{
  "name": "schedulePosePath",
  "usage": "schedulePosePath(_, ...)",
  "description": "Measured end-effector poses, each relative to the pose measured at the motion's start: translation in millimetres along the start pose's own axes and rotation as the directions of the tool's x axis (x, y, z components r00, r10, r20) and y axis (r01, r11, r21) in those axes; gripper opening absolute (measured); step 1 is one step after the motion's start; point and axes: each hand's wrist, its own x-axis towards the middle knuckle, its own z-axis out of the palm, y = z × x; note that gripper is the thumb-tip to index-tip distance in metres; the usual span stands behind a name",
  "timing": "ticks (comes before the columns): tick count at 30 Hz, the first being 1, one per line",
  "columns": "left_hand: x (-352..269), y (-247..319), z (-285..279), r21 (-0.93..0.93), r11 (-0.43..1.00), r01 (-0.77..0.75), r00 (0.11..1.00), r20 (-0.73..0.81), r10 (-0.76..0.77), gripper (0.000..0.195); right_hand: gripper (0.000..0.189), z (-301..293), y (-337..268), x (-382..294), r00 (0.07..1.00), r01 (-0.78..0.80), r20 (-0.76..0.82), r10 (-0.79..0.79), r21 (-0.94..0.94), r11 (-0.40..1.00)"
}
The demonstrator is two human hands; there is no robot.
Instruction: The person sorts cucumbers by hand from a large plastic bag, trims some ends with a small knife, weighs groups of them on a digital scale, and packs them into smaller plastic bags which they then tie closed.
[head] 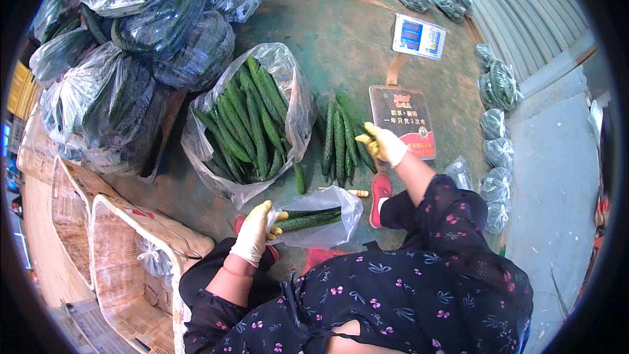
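Observation:
My left hand [259,228], in a white and yellow glove, grips the gathered end of a clear plastic bag [350,216]. Dark green cucumbers [312,220] lie inside that bag. My right hand [381,142], gloved the same way, is over the right edge of a row of loose cucumbers [339,145] on the floor, fingers apart, with nothing visible in it. Beyond my left hand stands a large open plastic bag [300,108] full of cucumbers [253,118]. The black scale platform [403,108] lies just past my right hand, its display [419,37] farther off.
Stacked bags of cucumbers [113,93] rise at the left, above dirty white plastic crates [123,216]. Small knotted bags [495,153] line the right side by a metal wall [535,14]. A wooden-handled tool [358,192] lies near my feet.

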Motion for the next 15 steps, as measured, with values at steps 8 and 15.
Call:
schedulePosePath(8, 4.4, 4.3, 0.7, -0.046, 0.999, 0.021, 1.000, 0.012, -0.021, 0.034, 0.037, 59.5, 90.6, 68.2, 0.939, 0.249, -0.082, -0.334, -0.508, 0.825)
schedulePosePath(15, 1.5, 12.6, 11.2, -0.128, 0.992, 0.015, 0.999, -0.035, -0.020, 0.026, 0.057, -4.1, 79.0, 67.3, 0.785, -0.172, -0.393, -0.479, -0.881, 0.441)
